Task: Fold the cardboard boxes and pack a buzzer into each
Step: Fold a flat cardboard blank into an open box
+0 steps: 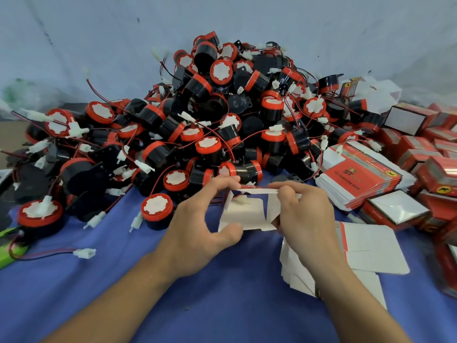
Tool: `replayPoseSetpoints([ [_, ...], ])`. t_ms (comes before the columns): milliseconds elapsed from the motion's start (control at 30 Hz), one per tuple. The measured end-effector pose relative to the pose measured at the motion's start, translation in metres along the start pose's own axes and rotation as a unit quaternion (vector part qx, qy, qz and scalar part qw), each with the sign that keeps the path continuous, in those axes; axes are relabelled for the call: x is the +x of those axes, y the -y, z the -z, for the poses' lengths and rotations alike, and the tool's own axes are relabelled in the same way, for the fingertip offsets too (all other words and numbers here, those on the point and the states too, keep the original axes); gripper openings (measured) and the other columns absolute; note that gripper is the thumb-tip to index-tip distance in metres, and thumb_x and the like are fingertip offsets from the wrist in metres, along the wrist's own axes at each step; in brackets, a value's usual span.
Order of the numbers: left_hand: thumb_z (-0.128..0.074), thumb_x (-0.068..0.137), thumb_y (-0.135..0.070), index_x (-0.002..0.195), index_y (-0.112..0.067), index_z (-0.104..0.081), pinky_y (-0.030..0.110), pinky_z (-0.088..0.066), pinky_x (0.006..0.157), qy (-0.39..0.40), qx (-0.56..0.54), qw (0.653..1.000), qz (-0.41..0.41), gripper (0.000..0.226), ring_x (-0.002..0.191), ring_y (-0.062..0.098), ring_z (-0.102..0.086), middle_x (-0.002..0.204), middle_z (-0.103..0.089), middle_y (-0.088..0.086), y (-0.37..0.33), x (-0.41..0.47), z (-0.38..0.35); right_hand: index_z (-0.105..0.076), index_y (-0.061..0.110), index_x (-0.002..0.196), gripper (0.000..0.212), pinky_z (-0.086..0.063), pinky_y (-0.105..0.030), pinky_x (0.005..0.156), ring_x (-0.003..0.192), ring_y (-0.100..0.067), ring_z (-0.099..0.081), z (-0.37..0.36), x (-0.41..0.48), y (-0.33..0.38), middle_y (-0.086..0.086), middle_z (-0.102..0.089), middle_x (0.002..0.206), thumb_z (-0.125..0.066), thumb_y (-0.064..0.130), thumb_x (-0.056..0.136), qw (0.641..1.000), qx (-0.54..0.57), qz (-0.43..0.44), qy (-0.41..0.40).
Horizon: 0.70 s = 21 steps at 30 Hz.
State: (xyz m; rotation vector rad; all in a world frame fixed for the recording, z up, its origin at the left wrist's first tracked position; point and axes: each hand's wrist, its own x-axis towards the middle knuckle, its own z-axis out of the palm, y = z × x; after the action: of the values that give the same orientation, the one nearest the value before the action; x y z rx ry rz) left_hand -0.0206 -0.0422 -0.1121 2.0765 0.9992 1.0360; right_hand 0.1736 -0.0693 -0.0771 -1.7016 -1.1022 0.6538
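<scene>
The cardboard box [247,216] is looking light, thin and springy. It is probably creasing readily along its scored lines and crumpling if squeezed mid-panel, so the edges beside the folds are the place to hold it. The left hand [197,224] is pinching its left side between thumb and fingers, and the right hand [306,214] is gripping its right edge. The box is hanging half-opened just above the blue bench [173,293], near the buzzer heap [210,120], showing a white inner face, a red printed strip and loose flaps.
</scene>
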Motion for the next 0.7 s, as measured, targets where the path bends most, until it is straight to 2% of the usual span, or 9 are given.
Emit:
replayPoseSetpoints([
  [100,-0.072,0.078,-0.058,0.145,-0.039,-0.043,0.033,-0.048,0.103,0.046,0.006,0.999,0.006,0.075,0.133,0.008,-0.055,0.143,-0.055,-0.02,-0.001,0.0,0.0,-0.075,0.036,0.075,0.037,-0.045,-0.02,0.046,0.056,-0.006,-0.065,0.001,0.002,-0.002,0.017,-0.071,0.064,-0.047,0.021,0.092,1.0,-0.013,-0.001,0.004],
  [200,-0.07,0.076,-0.07,0.15,-0.045,-0.036,0.016,-0.045,0.101,0.059,0.028,0.998,-0.002,0.085,0.133,0.002,-0.052,0.144,-0.051,-0.024,0.0,0.0,-0.001,-0.077,0.037,0.076,0.035,-0.049,-0.024,0.045,0.055,-0.006,-0.065,0.005,0.004,-0.002,0.014,-0.071,0.063,-0.047,0.024,0.089,1.0,-0.007,0.006,0.022],
  [333,-0.068,0.081,-0.063,0.138,-0.05,-0.046,0.026,-0.047,0.1,-0.019,0.051,0.998,0.019,0.062,0.129,-0.001,-0.052,0.136,-0.054,-0.029,0.004,0.002,-0.006,-0.079,0.037,0.084,0.028,-0.053,-0.03,0.058,0.046,-0.01,-0.06,0.006,0.003,-0.003,0.01,-0.064,0.05,-0.052,0.028,0.084,0.998,-0.001,0.024,0.059],
  [400,-0.065,0.081,-0.066,0.131,-0.05,-0.051,0.024,-0.046,0.093,-0.047,0.058,0.997,0.036,0.054,0.122,-0.001,-0.054,0.128,-0.056,-0.029,0.006,0.004,-0.009,-0.079,0.039,0.084,0.025,-0.051,-0.033,0.06,0.047,-0.01,-0.055,0.003,0.002,-0.003,0.01,-0.06,0.047,-0.057,0.026,0.086,0.996,0.0,0.039,0.077],
  [467,-0.064,0.081,-0.067,0.127,-0.049,-0.052,0.024,-0.046,0.087,-0.064,0.047,0.995,0.054,0.051,0.114,0.0,-0.056,0.122,-0.057,-0.027,0.008,0.005,-0.01,-0.078,0.04,0.09,0.019,-0.048,-0.034,0.06,0.049,-0.011,-0.053,0.004,0.002,-0.004,0.008,-0.059,0.05,-0.062,0.03,0.09,0.991,0.029,0.031,0.128],
  [533,-0.064,0.083,-0.066,0.126,-0.048,-0.053,0.027,-0.049,0.086,-0.07,0.03,0.995,0.064,0.048,0.112,0.002,-0.059,0.12,-0.06,-0.025,0.009,0.006,-0.009,-0.075,0.041,0.1,0.013,-0.043,-0.025,0.058,0.054,-0.013,-0.056,0.012,0.004,-0.004,0.013,-0.065,0.065,-0.064,0.044,0.094,0.97,0.07,0.016,0.234],
  [600,-0.066,0.088,-0.057,0.125,-0.044,-0.056,0.032,-0.052,0.086,-0.075,0.009,0.995,0.071,0.041,0.112,0.005,-0.062,0.119,-0.064,-0.02,0.01,0.008,-0.008,-0.072,0.041,0.112,0.025,-0.045,-0.02,0.058,0.064,-0.013,-0.059,0.018,0.006,-0.006,0.021,-0.071,0.091,-0.065,0.05,0.09,0.94,0.09,0.014,0.329],
  [633,-0.067,0.089,-0.051,0.124,-0.044,-0.057,0.033,-0.053,0.086,-0.079,-0.001,0.994,0.074,0.038,0.111,0.006,-0.063,0.119,-0.065,-0.019,0.01,0.008,-0.007,-0.07,0.041,0.116,0.029,-0.046,-0.019,0.06,0.068,-0.012,-0.059,0.018,0.006,-0.007,0.022,-0.072,0.103,-0.067,0.046,0.087,0.934,0.086,0.025,0.346],
  [700,-0.069,0.089,-0.045,0.123,-0.045,-0.057,0.033,-0.054,0.086,-0.082,-0.007,0.993,0.082,0.037,0.109,0.005,-0.064,0.118,-0.066,-0.019,0.01,0.009,-0.007,-0.068,0.04,0.115,0.032,-0.051,-0.023,0.065,0.071,-0.008,-0.06,0.012,0.005,-0.01,0.019,-0.073,0.111,-0.073,0.031,0.084,0.948,0.047,0.061,0.309],
])
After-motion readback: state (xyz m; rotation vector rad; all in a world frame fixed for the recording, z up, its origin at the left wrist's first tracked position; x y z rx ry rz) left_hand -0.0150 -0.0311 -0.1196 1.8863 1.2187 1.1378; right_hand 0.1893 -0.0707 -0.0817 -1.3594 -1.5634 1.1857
